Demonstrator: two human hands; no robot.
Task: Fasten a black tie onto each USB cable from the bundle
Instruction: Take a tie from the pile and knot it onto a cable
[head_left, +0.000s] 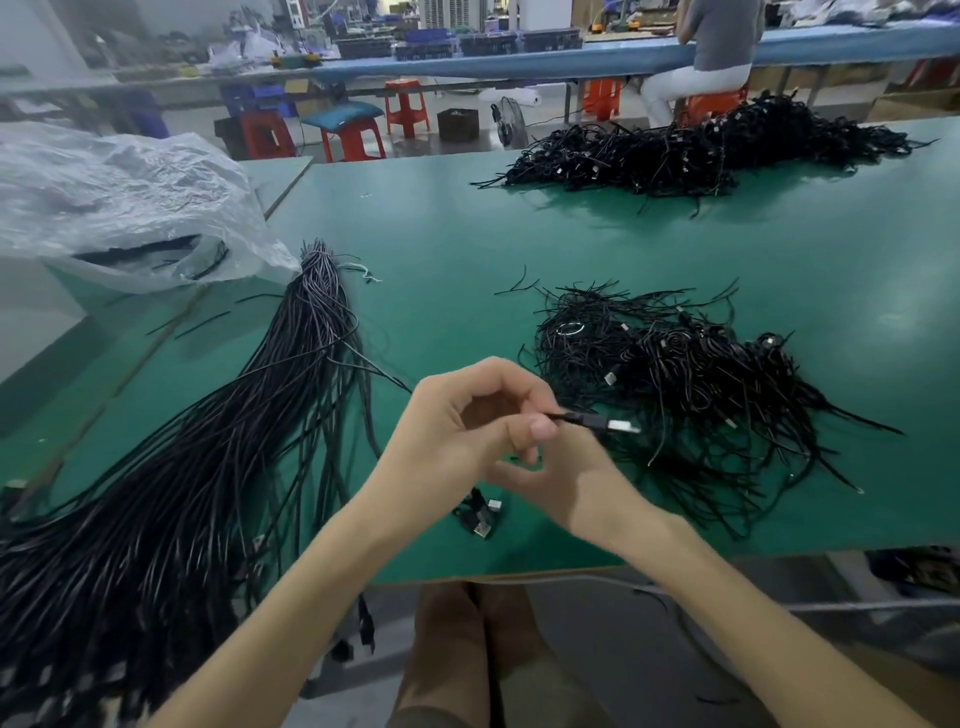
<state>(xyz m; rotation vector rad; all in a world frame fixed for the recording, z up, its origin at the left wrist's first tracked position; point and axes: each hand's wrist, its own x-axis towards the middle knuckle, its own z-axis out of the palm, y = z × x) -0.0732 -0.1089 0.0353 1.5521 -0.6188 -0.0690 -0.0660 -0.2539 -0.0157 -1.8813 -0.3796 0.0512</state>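
A thick bundle of black USB cables (218, 457) lies across the left of the green table (675, 249) and hangs over the near edge. My left hand (467, 421) is curled over one black USB cable (597, 422), pinching it just behind its silver plug, which points right. My right hand (561, 473) sits partly under the left, fingers curled at the same cable; what it pinches is hidden. A loose heap of black ties and cables (691, 384) spreads to the right of my hands.
A second, larger heap of black cables (701, 150) lies at the far right of the table. A crumpled clear plastic bag (119, 208) sits at the far left. A few USB plugs (480, 517) lie below my wrists. A person sits on a red stool beyond.
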